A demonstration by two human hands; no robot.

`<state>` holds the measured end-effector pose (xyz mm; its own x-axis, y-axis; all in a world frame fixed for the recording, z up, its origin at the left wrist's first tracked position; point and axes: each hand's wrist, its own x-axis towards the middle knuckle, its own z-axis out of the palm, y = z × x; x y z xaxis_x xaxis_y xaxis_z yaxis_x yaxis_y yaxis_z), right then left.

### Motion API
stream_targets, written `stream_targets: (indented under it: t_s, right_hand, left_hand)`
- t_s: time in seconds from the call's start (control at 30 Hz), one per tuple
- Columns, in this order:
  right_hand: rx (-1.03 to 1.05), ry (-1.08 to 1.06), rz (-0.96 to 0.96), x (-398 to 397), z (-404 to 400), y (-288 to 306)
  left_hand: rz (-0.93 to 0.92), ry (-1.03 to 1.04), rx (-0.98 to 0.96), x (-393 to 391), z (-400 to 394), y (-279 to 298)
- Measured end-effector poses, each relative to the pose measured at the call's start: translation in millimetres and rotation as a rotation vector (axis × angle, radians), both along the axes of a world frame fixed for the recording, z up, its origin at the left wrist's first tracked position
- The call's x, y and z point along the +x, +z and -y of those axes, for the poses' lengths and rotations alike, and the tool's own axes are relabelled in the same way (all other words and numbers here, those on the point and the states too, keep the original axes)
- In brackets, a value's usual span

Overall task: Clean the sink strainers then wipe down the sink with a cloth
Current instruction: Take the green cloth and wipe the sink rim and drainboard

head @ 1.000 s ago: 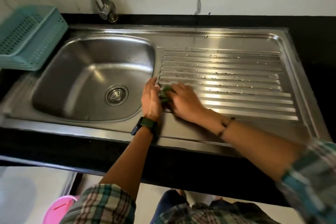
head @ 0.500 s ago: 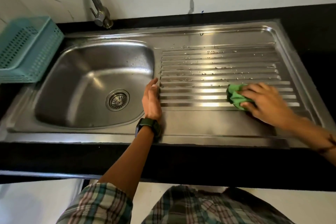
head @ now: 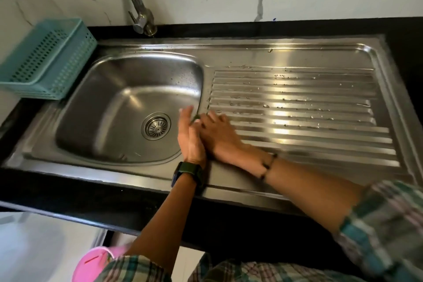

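Head view, my right hand (head: 217, 133) pressing a mostly hidden green cloth (head: 196, 117) onto the ribbed steel drainboard (head: 297, 108), flat-fingered left hand (head: 190, 137) touching it at 9 o'clock, round steel strainer (head: 156, 126) further that way.

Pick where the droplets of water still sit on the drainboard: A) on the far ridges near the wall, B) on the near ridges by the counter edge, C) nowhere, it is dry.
A: the droplets bead on the far ridges of the drainboard, while the near ridges look dry.
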<state>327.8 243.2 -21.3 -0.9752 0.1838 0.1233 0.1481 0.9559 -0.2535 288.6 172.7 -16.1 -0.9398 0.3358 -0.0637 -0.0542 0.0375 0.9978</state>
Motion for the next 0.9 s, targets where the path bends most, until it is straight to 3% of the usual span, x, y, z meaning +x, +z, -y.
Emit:
stream_targets:
  t_s: [0.07, 0.17, 0.37, 0.53, 0.7, 0.8, 0.9]
  right_hand:
    - [0.041, 0.041, -0.002, -18, 3, 0]
    - [0.06, 0.055, -0.015, -7, -7, 4]
    - [0.075, -0.132, 0.015, 115, -68, 15]
    - [0.101, -0.436, 0.092, 210, -112, 22]
    - [0.079, -0.704, 0.176, 225, -121, 27]
    - [0.079, -0.702, 0.145, 207, -115, 23]
    - [0.124, -0.534, 0.009, 171, -95, 19]
  left_hand:
    - [0.021, 0.082, -0.043, -2, 2, 0]
    - [-0.053, 0.049, -0.175, 4, 0, 6]
    - [-0.242, -0.19, -0.335, 13, -7, 9]
    - [-0.152, -0.091, -0.252, -2, -12, 5]
    - [-0.119, -0.123, -0.202, -10, -17, -3]
    - [-0.102, -0.115, -0.154, -13, -16, -7]
    - [-0.082, -0.11, -0.119, -15, -15, -9]
